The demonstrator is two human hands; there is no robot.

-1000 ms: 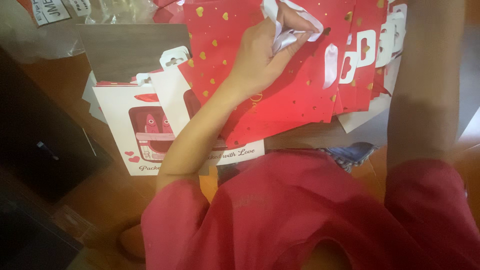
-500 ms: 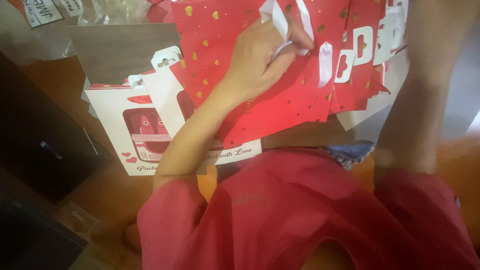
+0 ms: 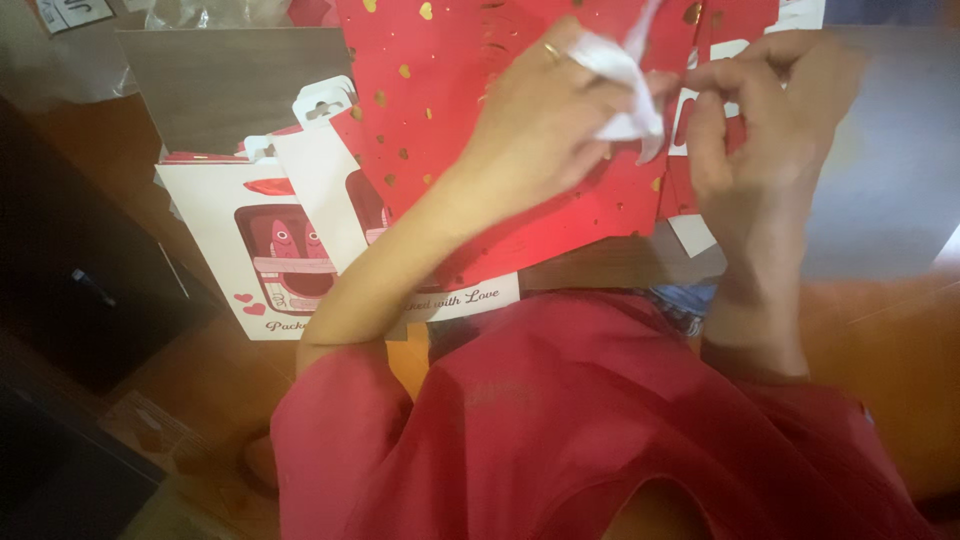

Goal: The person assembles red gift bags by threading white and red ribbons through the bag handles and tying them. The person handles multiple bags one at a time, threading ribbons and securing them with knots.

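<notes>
The landmark is the red gift bag [image 3: 520, 150] with gold hearts, lying flat across the upper middle of the head view. The left hand [image 3: 545, 125] rests on the bag's upper part, fingers closed around a crumpled white ribbon [image 3: 625, 85]; a ring shows on one finger. The right hand [image 3: 760, 120] stands just right of the bag's upper edge, its thumb and forefinger drawn together on the ribbon's free end, though blur prevents confirming the pinch itself. The ribbon sits above the bag's surface, between the two hands, with its long axis running roughly left to right and slightly upward toward the top edge. The left hand holds the bulk of it and is the nearer; the right hand meets only the tip. Below and left of the bag lie white window cartons [image 3: 265, 255] with red contents, partly tucked beneath it. More red bags with white handles [image 3: 715, 60] lie behind the right hand. A red garment [image 3: 600, 430] fills the lower view.
</notes>
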